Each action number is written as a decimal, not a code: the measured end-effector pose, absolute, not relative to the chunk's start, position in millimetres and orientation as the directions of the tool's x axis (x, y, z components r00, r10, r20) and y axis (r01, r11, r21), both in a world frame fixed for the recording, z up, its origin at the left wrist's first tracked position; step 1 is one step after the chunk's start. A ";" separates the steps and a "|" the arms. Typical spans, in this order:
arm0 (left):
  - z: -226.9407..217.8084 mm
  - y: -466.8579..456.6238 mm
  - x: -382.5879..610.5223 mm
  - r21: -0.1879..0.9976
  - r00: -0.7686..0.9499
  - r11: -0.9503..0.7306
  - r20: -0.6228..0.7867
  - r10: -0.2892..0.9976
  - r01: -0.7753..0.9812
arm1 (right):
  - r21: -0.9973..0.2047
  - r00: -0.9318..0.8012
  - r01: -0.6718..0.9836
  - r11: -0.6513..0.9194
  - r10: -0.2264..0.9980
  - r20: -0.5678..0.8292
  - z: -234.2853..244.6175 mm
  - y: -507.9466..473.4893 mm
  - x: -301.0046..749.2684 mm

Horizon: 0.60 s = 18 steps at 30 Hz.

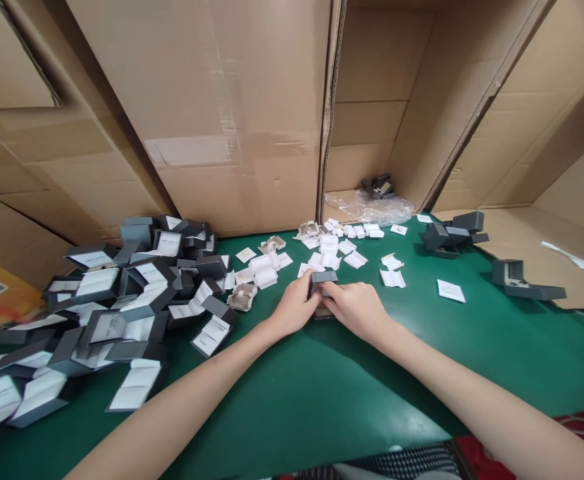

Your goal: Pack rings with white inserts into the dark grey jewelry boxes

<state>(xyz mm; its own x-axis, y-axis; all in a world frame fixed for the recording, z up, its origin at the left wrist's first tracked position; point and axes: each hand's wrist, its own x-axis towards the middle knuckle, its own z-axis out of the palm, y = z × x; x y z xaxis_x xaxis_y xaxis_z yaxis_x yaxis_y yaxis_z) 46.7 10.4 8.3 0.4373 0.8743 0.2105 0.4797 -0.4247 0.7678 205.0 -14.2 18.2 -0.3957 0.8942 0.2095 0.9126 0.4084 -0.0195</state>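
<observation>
Both hands meet over a small dark grey box at the middle of the green table. My left hand is closed around its left side. My right hand grips it from the right, the fingers bent in at its front. A brownish inner part shows low between the hands; most of the box is hidden by the fingers. Just beyond the hands lie several folded white paper pieces. A crumpled grey-beige insert rests to the left of my left hand.
A heap of open grey boxes with white linings covers the left side. More dark boxes sit at the right, another near a cardboard flap. Tall cardboard cartons wall the back; one open carton holds clear plastic.
</observation>
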 end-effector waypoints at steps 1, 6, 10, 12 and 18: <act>8.7 10.2 46.7 0.769 0.438 -0.426 0.213 0.873 0.476 | -0.023 -0.404 0.908 0.418 0.890 0.212 18.5 -14.4 206.0; 12.1 8.9 47.3 0.778 0.434 -0.416 0.206 0.877 0.471 | -0.067 -0.417 0.897 0.437 0.886 0.204 22.0 -17.6 209.7; 12.0 8.5 46.6 0.750 0.407 -0.434 0.240 0.882 0.499 | -0.140 -0.470 0.838 0.527 0.828 0.306 19.1 -14.1 216.6; 11.2 7.3 46.1 0.710 0.356 -0.471 0.321 0.878 0.524 | -0.137 -0.554 0.743 0.655 0.717 0.422 17.1 -9.8 223.2; 16.6 -1.4 42.0 0.545 0.282 -0.629 0.588 0.758 0.554 | -0.176 -0.456 0.613 0.771 0.526 0.718 21.4 -2.5 242.6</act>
<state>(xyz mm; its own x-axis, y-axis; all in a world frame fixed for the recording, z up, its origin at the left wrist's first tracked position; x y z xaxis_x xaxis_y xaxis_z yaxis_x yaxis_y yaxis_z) 42.0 -1.4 16.6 0.2824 0.7577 0.5883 0.5542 -0.6295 0.5446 242.6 -2.5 21.4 -0.4556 0.5263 0.7179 0.6125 0.7706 -0.1761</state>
